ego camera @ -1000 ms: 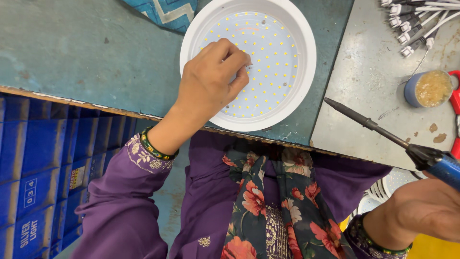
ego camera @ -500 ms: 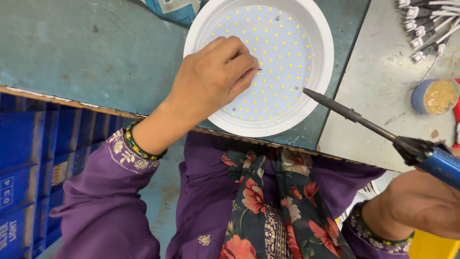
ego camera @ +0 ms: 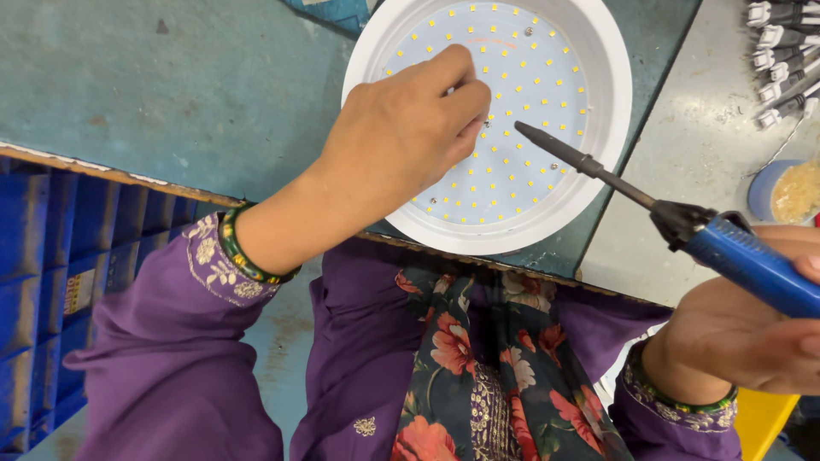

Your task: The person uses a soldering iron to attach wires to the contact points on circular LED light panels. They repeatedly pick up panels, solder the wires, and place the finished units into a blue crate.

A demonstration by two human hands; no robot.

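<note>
Left hand (ego camera: 401,128) hides part of lamp panel (ego camera: 530,111) (fingertips unseen).

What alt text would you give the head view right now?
A left hand presses fingertips onto a round white LED panel on a teal table, while the right hand aims a blue-handled soldering iron at it.

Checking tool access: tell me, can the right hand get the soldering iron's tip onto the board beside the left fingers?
Probably yes: the right hand holds the soldering iron, tip over the LED board, nothing between it and the left hand.
</note>
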